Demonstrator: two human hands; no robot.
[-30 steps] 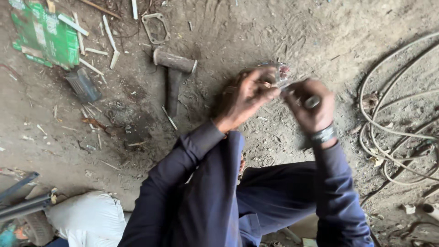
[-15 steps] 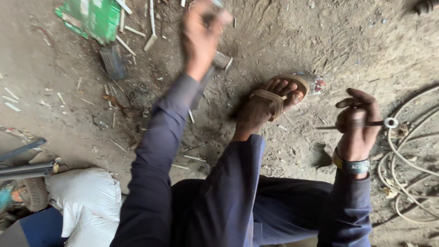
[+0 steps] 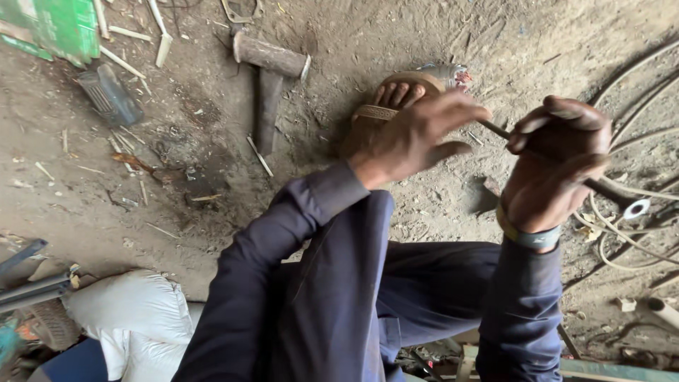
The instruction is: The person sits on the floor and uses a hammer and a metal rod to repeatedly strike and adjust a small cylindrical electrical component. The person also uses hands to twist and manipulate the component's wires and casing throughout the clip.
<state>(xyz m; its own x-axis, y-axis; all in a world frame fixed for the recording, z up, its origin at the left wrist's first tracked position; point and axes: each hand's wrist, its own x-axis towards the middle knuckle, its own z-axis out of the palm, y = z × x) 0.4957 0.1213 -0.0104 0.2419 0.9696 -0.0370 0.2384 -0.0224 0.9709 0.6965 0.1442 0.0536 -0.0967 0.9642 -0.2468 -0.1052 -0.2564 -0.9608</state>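
My right hand is closed around a thin dark metal rod that slants down to the right and ends in a pale ring. A grey band sits on that wrist. My left hand hovers with fingers spread just left of the rod's upper end, its fingertips close to or touching the tip; I cannot tell which. Behind the left hand, my foot in a brown sandal rests on the dirt floor. Both arms wear dark blue sleeves.
A wooden-handled mallet lies on the dirt at the top middle. A dark ribbed object and a green package lie top left. Coiled cables spread at the right. A white sack and metal bars sit bottom left.
My left hand, stretched up toward the mallet half a second ago, has come back down beside the rod's end. My right hand keeps its hold on the rod.
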